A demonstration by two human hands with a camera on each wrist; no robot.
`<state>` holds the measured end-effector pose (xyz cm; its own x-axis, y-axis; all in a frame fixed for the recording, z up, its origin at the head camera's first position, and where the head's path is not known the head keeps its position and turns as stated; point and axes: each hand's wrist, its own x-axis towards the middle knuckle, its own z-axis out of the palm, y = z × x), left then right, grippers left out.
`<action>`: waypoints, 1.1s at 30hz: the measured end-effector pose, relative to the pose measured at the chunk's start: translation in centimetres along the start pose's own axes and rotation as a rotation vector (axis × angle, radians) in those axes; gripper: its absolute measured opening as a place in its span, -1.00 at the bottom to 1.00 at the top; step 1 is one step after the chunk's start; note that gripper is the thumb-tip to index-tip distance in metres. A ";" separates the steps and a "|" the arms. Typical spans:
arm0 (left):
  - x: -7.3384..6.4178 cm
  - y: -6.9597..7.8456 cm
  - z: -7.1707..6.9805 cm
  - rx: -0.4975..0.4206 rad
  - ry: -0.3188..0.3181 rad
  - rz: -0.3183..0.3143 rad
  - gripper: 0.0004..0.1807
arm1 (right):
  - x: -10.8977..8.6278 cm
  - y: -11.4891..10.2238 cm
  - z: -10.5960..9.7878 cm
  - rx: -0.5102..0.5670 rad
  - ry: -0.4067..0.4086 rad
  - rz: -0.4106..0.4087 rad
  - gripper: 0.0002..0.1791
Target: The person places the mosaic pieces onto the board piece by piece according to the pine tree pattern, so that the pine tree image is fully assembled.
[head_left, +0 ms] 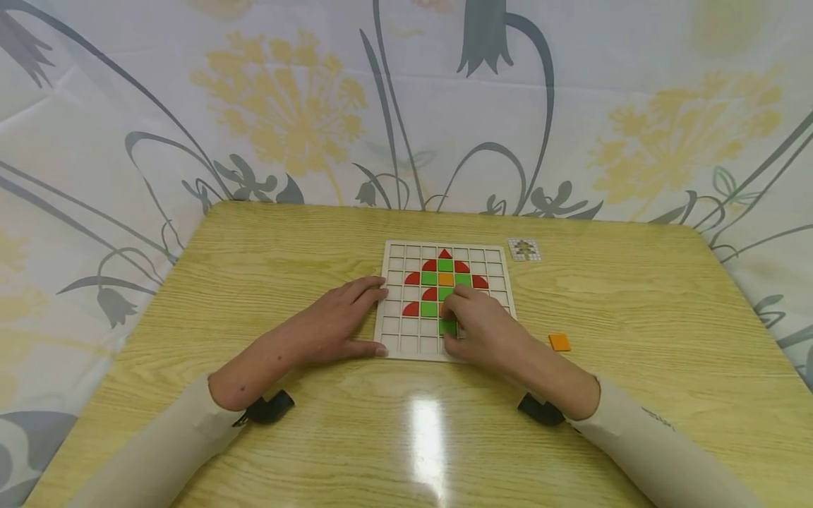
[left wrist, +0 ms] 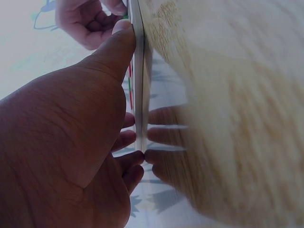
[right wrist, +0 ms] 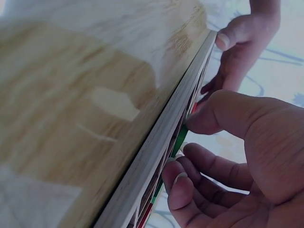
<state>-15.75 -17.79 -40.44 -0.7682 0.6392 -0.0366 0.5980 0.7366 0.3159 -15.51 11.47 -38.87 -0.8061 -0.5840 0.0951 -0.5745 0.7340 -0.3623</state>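
Note:
A pale wooden grid board point(head_left: 409, 344) lies flat on the table, holding red, green and orange tiles in its cells. My right hand point(head_left: 492, 330) is over the board's near middle, thumb and fingertips at a green square tile point(head_left: 447, 327). In the right wrist view the thumb touches this green tile point(right wrist: 179, 141), which stands tilted at its cell; the fingers are bent toward it. My left hand point(head_left: 333, 317) rests along the board's left edge, its thumb point(left wrist: 122, 26) on the near left corner and its fingertips against the side. Some tiles are hidden under the right hand.
A loose orange square tile point(head_left: 559, 342) lies on the table right of the board. Beyond the board's far right corner is a small pattern card point(head_left: 524, 250) with a tree-like figure. A patterned cloth point(head_left: 406, 106) hangs behind the wooden table point(head_left: 286, 451).

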 end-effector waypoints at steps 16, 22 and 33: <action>-0.1 0.0 0.0 -0.003 -0.010 -0.005 0.06 | -1.2 0.8 -0.3 0.020 0.040 0.018 -0.83; -0.1 0.0 -0.1 0.005 -0.014 -0.001 0.06 | -2.2 1.7 -0.5 0.039 0.083 -0.028 -0.84; -0.1 0.1 -0.2 -0.003 -0.004 0.006 0.03 | -1.4 1.5 -0.3 0.036 0.023 -0.091 -0.84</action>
<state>-15.67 -17.82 -40.17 -0.7640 0.6441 -0.0385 0.6014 0.7324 0.3193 -15.31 13.50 -39.22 -0.7544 -0.6390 0.1503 -0.6401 0.6651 -0.3847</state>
